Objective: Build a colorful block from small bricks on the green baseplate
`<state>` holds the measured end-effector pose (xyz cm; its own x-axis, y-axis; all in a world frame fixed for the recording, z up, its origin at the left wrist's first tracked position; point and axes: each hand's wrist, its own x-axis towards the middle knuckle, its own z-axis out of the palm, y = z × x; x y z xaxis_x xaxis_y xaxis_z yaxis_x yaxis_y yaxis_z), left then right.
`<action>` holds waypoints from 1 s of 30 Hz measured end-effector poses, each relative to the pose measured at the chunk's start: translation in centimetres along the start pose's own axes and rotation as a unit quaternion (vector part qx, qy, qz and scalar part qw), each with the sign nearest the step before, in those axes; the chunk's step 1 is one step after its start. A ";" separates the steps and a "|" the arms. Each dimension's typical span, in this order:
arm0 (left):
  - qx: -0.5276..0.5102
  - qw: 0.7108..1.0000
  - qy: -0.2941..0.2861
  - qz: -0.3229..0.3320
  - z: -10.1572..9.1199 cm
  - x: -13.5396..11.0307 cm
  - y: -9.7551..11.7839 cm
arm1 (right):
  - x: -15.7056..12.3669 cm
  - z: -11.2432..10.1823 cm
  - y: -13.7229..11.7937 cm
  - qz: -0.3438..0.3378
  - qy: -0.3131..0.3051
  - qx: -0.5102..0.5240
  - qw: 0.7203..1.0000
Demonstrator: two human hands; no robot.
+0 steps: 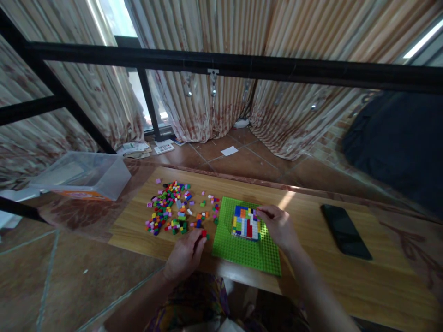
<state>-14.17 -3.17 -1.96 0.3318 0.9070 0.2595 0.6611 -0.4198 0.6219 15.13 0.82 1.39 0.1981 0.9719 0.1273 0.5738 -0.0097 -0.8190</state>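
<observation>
My left hand [187, 251] is closed in a pinch on a small red brick [204, 233], just left of the baseplate and in front of the loose pile. A green baseplate [224, 249] lies on the wooden board, and on it sits a flat rectangular block of multicoloured bricks [245, 226]. At that block's far right corner is my right hand [277, 223], its thumb and forefinger pressed together. Whatever those fingers hold is too small or hidden to make out. Many loose coloured bricks [169, 196] are spread to the left of the baseplate.
A black phone [346, 231] lies on the right part of the wooden board [308, 272]. Left of the board stands a clear plastic box [114, 177] with an orange label. Beyond are a black metal rail [166, 60], striped curtains [214, 27] and papers [134, 148] on the tiled floor.
</observation>
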 end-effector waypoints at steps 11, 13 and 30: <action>0.006 1.000 0.001 0.004 0.0 -0.1 0.1 | 0.0 -0.4 0.3 -0.067 -0.024 -0.041 0.997; 0.011 1.000 -0.001 0.002 0.0 -0.1 0.1 | 0.0 -0.4 0.3 -0.064 -0.020 -0.045 0.997; 0.013 1.000 0.000 0.000 0.0 0.0 0.2 | 0.6 -0.8 0.1 -0.025 -0.051 -0.027 0.998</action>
<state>-14.06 -3.27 -1.89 0.3319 0.9070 0.2592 0.6787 -0.4205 0.6021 15.91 1.24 1.85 0.0881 0.9904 0.1066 0.6238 0.0286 -0.7811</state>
